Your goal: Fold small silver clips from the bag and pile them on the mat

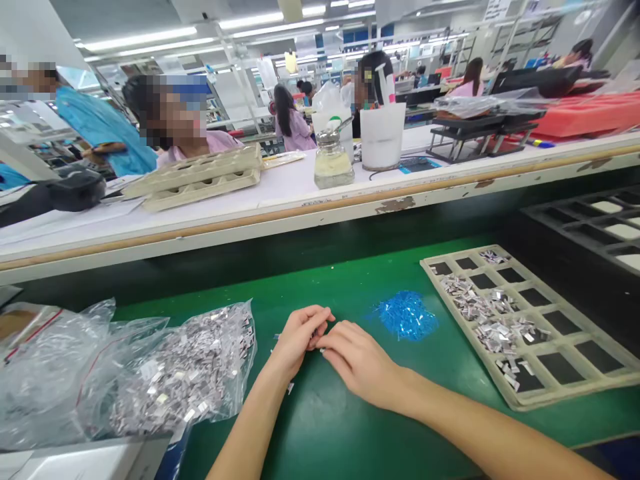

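Observation:
My left hand [299, 339] is curled closed over the green mat [320, 427], with small silvery pieces partly showing between its fingers. My right hand [361, 363] meets it fingertip to fingertip, thumb and fingers pinched together. A tiny pale bit shows at the right fingertips, too small to name. A few loose silvery pieces [291, 387] lie beside my left wrist. Left of my hands is a clear plastic bag [185, 367] full of such flat metal pieces. A heap of thin blue strips [406, 315] lies on the mat beyond my right hand.
A beige compartment tray [560, 347] on the right holds silvery pieces in several pockets. Behind it is a black tray [585, 223]. A raised shelf [280, 223] crosses the back, carrying a glass jar [334, 163], a white cup [383, 137] and stacked trays [205, 175]. People sit beyond.

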A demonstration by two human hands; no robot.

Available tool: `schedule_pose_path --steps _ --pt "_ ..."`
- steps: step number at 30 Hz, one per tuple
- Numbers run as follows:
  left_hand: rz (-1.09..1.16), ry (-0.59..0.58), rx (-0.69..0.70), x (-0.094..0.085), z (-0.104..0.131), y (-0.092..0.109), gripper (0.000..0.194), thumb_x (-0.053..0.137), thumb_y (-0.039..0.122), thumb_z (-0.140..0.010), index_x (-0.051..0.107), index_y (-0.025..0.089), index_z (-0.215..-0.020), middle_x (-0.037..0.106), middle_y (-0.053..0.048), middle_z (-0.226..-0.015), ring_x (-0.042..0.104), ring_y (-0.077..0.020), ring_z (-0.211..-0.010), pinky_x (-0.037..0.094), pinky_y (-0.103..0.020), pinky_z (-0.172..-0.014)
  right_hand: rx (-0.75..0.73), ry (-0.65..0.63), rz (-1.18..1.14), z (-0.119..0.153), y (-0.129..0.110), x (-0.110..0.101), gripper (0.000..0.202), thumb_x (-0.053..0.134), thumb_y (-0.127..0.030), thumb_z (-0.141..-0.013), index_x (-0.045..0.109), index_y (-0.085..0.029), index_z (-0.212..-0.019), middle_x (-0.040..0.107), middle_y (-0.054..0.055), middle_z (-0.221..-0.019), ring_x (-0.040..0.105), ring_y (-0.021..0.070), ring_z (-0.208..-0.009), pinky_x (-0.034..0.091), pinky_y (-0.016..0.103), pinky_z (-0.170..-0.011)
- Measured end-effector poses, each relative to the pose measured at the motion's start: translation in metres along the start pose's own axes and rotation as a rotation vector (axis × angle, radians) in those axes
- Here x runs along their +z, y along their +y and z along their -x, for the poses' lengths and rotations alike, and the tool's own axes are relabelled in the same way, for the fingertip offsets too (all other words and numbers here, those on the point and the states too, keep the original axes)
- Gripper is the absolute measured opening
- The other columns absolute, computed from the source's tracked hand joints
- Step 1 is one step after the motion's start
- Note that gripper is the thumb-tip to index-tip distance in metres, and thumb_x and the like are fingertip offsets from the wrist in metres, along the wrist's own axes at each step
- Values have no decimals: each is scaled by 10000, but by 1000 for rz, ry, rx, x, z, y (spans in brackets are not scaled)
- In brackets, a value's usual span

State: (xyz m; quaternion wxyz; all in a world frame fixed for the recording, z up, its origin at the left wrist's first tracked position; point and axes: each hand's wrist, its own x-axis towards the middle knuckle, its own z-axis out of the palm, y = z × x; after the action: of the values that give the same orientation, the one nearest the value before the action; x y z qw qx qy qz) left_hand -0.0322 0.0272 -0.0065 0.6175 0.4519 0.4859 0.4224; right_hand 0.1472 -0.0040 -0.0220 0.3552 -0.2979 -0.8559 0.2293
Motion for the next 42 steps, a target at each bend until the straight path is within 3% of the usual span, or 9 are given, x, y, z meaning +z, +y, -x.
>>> schedule_pose_path --steps 2,5,9,15,27,31,33,38,42 --pt "-24 -80 -16 5 2 -1 430 762 550 -882 672 133 -833 398 62 -583 255 -49 -480 129 -228 -460 144 151 -128 -5 8 -5 135 520 -196 -1067 633 -227 -1135 676 42 -1036 608 184 -961 493 337 -878" --pt "-36 -134 -5 11 5 -1 445 730 570 -908 628 149 -809 383 60 -607 250 -58 -494 129 -238 -464 316 276 -223 -10 16 -10 25 609 -224 -1013 624 -226 -994 649 2 -883 596 157 -778 488 294 -730" --pt "-57 -97 20 13 4 -3 464 740 584 -893 591 162 -768 359 66 -600 231 -62 -497 130 -240 -468 360 328 -245 -13 20 -12 83 639 -259 -987 644 -221 -914 647 4 -843 584 155 -735 469 290 -684" --pt "-142 22 79 10 1 -6 491 757 624 -857 628 159 -769 335 65 -595 225 -72 -523 143 -229 -476 387 357 -266 -14 24 -13 78 601 -229 -982 665 -213 -942 659 12 -871 589 152 -740 471 289 -675" --pt "-245 113 183 16 1 -4 469 750 609 -848 702 158 -732 422 21 -587 326 -104 -540 217 -232 -481 313 245 -214 -11 11 -13 109 576 -175 -1010 647 -224 -944 640 27 -940 592 188 -894 487 324 -800" --pt "-203 156 155 12 -2 -5 446 753 591 -847 699 156 -767 405 32 -590 296 -90 -524 187 -228 -466 285 238 -169 -9 10 -14 103 578 -156 -1006 623 -225 -944 643 22 -952 580 192 -933 470 340 -850" --pt "-158 181 134 9 -3 -5 437 756 579 -848 671 158 -768 376 46 -586 271 -81 -515 174 -222 -463 319 199 -86 -8 13 -16 120 571 -131 -992 612 -218 -920 643 22 -936 570 197 -932 452 345 -844" --pt "-76 189 112 3 -4 -3 433 766 552 -854 616 157 -756 387 53 -597 257 -63 -504 161 -215 -465 374 -37 240 -4 21 -18 156 567 -69 -928 604 -194 -842 627 25 -852 530 197 -845 377 348 -776" --pt "-34 178 125 2 -3 0 420 773 519 -857 593 162 -731 397 56 -593 268 -57 -488 169 -214 -462 342 -80 370 -3 22 -17 128 582 -89 -938 637 -192 -886 633 36 -914 534 202 -880 356 357 -778"
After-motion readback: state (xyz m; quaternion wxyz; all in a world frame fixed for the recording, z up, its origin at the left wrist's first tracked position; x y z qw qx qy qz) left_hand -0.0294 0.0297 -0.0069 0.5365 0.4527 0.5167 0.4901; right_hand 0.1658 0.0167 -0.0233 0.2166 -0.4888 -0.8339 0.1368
